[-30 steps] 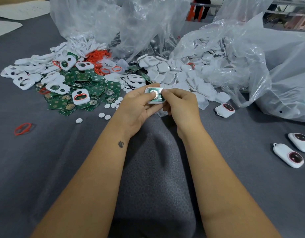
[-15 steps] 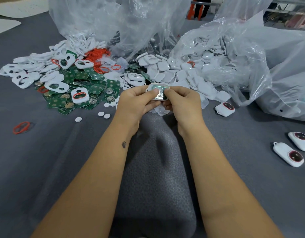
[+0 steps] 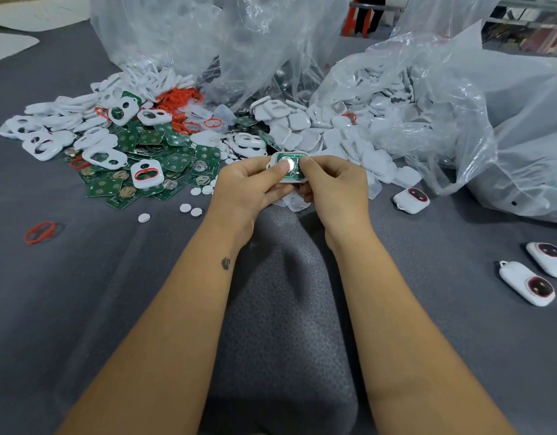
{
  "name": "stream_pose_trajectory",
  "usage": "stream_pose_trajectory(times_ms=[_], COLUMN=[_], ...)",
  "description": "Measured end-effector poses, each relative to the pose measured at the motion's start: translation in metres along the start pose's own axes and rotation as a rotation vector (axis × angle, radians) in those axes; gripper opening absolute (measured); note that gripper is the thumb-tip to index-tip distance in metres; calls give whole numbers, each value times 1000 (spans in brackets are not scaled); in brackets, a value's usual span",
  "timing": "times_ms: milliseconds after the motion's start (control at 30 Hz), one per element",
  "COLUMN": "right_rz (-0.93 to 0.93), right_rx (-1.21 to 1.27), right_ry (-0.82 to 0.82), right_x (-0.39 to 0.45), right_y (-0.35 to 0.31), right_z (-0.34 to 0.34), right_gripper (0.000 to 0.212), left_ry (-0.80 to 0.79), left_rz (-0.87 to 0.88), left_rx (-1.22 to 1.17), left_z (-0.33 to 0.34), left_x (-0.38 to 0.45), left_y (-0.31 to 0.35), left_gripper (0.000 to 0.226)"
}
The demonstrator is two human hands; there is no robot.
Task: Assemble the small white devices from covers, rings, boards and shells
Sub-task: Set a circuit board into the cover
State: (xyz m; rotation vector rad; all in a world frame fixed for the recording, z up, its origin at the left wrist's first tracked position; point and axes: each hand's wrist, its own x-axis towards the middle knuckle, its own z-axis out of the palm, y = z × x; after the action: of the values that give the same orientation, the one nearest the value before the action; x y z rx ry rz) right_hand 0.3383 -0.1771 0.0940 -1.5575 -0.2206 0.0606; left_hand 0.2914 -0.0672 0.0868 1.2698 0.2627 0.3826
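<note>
While both hands hold it above the grey desk [image 3: 82, 309], the half-built device [image 3: 288, 167] shows a white shell around a green board with a round white disc. Left hand [image 3: 250, 186] and right hand [image 3: 335, 186] pinch its sides, fingers [image 3: 278, 167] curled, thumbs on top.

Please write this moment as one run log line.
step: board seating | left hand: holds device | right hand: holds device | done units: on table
</note>
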Motion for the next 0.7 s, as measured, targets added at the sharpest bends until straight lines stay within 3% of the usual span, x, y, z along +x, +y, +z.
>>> stream_pose_trajectory(times_ms=[300, 533, 700], right_rz=[28, 13, -142], right_rx=[40, 40, -100], right_ry=[4, -1, 42], right_x=[0, 1, 1], right_y=[0, 1, 4], right_z=[1, 2, 3], right_gripper=[15, 12, 17], left_ry=[-34, 56, 93], left_rz=[-17, -69, -33], left_rx=[-52, -127, -81], left_z=[-2, 1, 2], left_x=[1, 2, 1], left_y=[0, 4, 3], left_gripper=[10, 18, 19])
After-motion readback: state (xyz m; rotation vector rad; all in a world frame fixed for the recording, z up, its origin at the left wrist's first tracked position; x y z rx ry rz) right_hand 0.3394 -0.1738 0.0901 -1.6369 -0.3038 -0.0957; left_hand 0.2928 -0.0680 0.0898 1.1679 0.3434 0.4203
